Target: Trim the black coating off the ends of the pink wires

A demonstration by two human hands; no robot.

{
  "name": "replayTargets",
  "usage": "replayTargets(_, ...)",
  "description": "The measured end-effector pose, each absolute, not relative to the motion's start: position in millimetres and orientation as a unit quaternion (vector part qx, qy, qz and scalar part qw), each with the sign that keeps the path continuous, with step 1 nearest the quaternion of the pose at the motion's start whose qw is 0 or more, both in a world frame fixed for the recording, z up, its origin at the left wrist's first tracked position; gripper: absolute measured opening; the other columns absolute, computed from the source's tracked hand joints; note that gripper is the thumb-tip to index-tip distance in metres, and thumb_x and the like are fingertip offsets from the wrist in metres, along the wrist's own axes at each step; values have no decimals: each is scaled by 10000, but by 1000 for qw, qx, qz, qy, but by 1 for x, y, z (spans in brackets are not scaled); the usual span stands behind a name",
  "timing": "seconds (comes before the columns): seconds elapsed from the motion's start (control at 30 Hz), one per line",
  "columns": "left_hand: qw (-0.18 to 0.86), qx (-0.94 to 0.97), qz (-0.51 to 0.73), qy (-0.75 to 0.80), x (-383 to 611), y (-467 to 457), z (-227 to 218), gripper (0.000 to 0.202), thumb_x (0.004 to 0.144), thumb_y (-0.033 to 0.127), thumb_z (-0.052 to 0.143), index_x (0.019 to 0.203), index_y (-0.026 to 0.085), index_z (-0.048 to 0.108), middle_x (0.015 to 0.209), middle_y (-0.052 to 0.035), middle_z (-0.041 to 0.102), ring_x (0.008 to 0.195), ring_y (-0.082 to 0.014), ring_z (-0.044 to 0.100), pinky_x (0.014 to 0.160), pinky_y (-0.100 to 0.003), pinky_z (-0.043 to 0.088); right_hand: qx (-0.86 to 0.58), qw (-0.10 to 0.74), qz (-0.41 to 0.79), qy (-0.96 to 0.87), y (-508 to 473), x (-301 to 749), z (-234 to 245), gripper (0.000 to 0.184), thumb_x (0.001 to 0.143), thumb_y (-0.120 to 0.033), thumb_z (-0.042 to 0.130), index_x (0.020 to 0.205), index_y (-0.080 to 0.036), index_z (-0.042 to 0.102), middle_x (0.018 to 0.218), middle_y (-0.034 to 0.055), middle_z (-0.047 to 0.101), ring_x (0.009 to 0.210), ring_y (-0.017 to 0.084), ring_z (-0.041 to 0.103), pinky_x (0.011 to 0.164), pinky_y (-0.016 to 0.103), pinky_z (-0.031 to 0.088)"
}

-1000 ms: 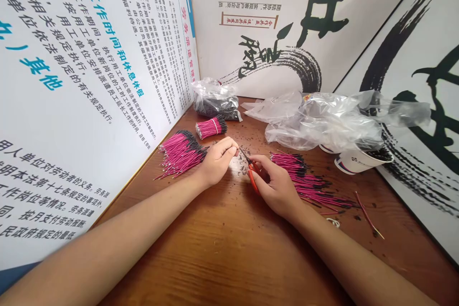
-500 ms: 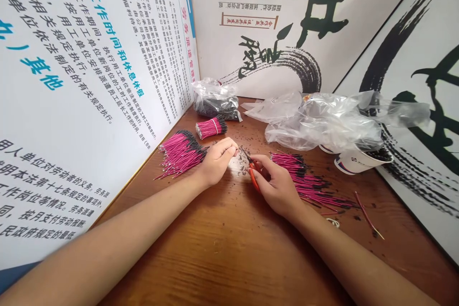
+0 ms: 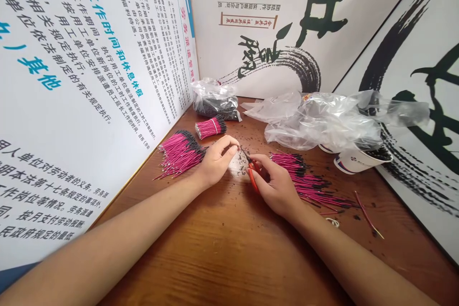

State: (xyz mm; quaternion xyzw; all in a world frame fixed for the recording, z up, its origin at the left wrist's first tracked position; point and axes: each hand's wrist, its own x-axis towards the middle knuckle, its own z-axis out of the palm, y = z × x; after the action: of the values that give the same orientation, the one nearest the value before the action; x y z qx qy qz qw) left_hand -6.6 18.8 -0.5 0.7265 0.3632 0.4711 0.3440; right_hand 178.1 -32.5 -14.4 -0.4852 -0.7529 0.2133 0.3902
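My right hand (image 3: pixel 278 184) is closed round the orange-red handles of a small pair of scissors (image 3: pixel 253 173), whose dark blades point up and left. The blade tips reach close to the fingertips of my left hand (image 3: pixel 219 158). That hand is closed in a pinch, and whatever lies between its fingers is too small or hidden to name. Left of it lies a loose pile of pink wires with black ends (image 3: pixel 179 153). Beyond is a banded bundle of the same wires (image 3: pixel 210 127). More pink wires (image 3: pixel 311 184) are spread beside my right hand.
Small black bits are scattered on the wooden table (image 3: pixel 201 253). A clear bag of dark pieces (image 3: pixel 217 105), crumpled plastic bags (image 3: pixel 319 122) and a tipped paper cup (image 3: pixel 358 161) stand at the back. A single wire (image 3: pixel 367 215) lies at right. Printed panels (image 3: pixel 251 71) wall the table in.
The fingertips of my left hand have shifted very slightly and the scissors have turned a little. Everything else stays where it was.
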Motion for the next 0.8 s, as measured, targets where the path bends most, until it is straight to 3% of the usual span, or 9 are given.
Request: replayTargets(0.8, 323, 737, 456, 380, -8, 19, -1, 177, 940, 278, 460, 839, 175, 562, 820, -12, 543, 815, -160, 517, 805, -283, 416, -490, 386, 209, -753, -33, 178, -14, 270, 929, -239, 538, 1189, -213, 605, 886, 16, 683, 739, 171, 616, 623, 256, 411)
